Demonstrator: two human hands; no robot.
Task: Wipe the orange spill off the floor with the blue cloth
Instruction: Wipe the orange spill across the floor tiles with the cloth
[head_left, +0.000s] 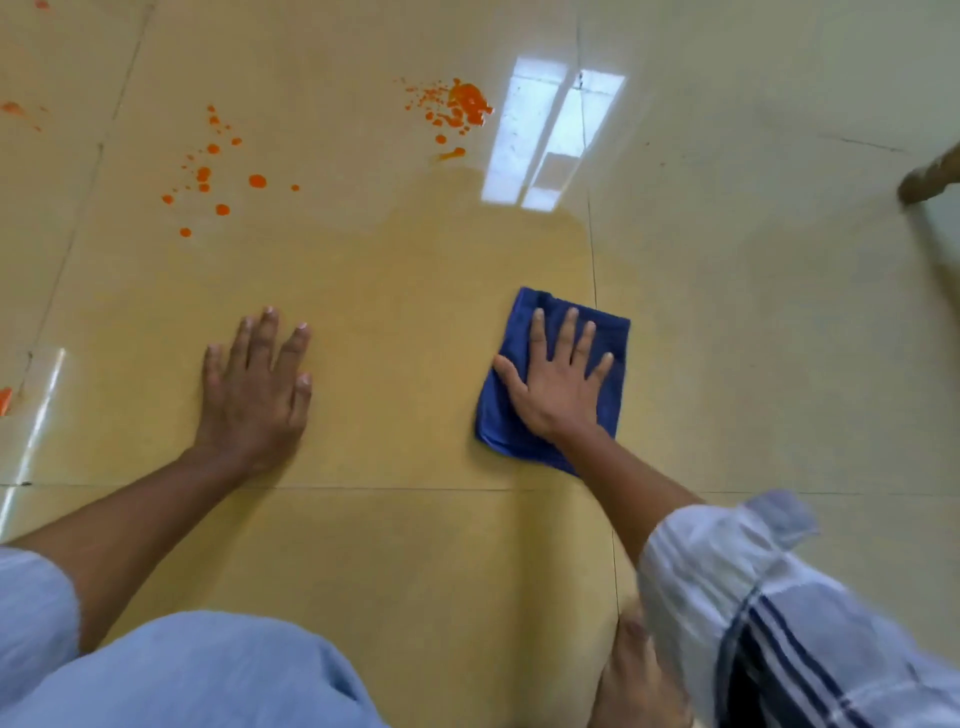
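Blue cloth (550, 374) lies flat under the right hand's (558, 389) spread fingers (570, 332), seemingly well short of the orange spill (457, 106).

Floor (415, 545): glazed beige tile, high gloss, mirror-bright window glare, thin dark grout lines. Orange spill (465, 104): wet, opaque, shiny droplets and splatter sitting on the glaze. Blue cloth (608, 338): soft matt fabric, fine nap like microfibre, folded. Sleeve (753, 597): thin woven pale cloth with dark stripes, matt. Trouser leg (208, 670): light blue matt fabric.
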